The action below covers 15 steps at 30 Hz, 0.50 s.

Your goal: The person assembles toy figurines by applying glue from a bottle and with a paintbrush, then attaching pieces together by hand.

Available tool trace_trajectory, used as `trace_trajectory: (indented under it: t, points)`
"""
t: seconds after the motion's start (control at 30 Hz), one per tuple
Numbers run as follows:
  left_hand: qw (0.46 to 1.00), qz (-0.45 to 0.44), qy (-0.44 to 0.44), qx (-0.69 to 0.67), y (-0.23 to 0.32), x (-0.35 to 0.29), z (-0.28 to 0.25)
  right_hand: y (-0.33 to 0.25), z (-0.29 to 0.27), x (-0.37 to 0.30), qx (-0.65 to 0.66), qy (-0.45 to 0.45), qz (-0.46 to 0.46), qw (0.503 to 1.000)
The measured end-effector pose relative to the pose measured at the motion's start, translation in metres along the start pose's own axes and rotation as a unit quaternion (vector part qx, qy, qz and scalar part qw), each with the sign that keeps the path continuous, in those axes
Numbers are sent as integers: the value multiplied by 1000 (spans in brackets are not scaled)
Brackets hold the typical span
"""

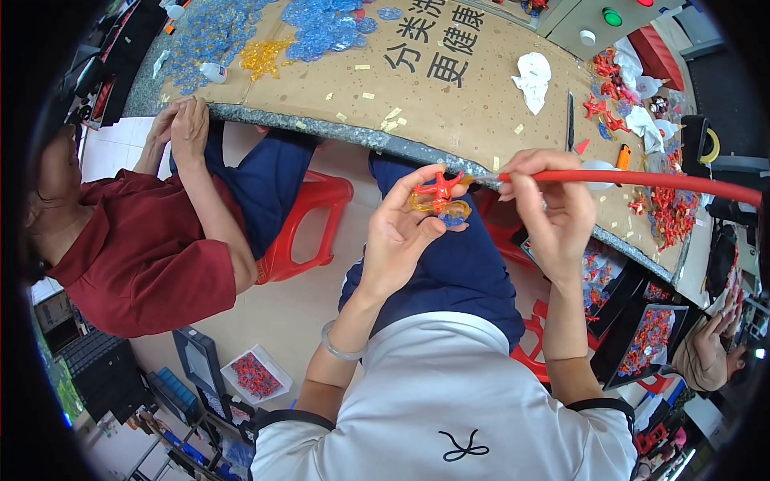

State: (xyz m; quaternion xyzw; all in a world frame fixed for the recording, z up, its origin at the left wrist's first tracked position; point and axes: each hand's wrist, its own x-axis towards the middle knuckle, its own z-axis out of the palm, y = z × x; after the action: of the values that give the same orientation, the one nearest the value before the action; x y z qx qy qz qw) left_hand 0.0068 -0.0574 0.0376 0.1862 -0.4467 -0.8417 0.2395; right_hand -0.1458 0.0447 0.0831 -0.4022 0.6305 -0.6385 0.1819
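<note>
My left hand point(395, 244) is closed around a small glossy plastic figure point(439, 195), pinched between thumb and fingers over my lap. The figure is red, with clear yellow and blue parts at its lower side. In my right hand point(552, 210) is a long red-handled paintbrush point(642, 179), gripped near its metal end. Its tip points left and reaches the figure's right side; I cannot tell whether they touch. Both hands are just in front of the table edge.
Cardboard point(321, 96) covers the table. Clear blue pieces point(321, 28), yellow pieces point(263, 58) and a small white bottle point(213, 72) lie at the far left. A crumpled tissue point(532, 80), an orange cutter point(623, 157) and red pieces point(672, 212) are rightward. A co-worker point(152, 240) sits left.
</note>
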Motion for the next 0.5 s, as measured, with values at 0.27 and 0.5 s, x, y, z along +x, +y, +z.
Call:
trace_trajectory:
  t: [0.27,0.5]
  points:
    - [1000,18,-14,6,-1,1,0,5,5,-1,63,-11,1,998]
    - [999,23,-15,38,1,1,2,-11,-1,-2,158,-56,56,984]
